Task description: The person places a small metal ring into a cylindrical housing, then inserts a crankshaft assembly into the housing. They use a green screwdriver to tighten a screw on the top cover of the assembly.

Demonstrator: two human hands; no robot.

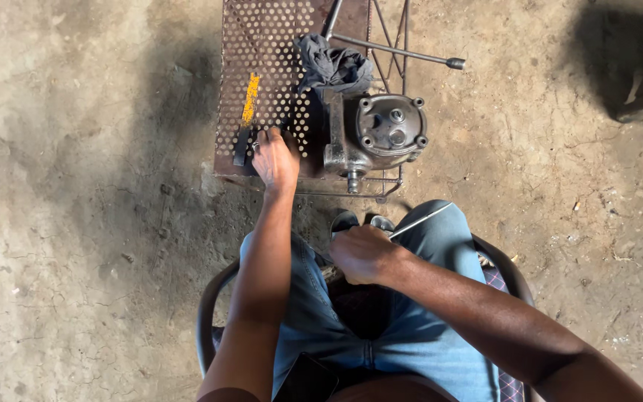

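Person sat on chair [206,313], legs in jeans, facing perforated metal stand [262,45]. Left hand [275,158] reached fwd onto stand's near edge, fingers curled down; what it pinched, if anything, couldn't be told. Yellow-handled tool [247,112] lay just left of it. Right hand [365,254] closed around thin metal rod [420,221] over lap. Grey metal housing [381,134] sat on stand's right side, dark rag [333,67] touching its top. Dirt floor [76,186] around.
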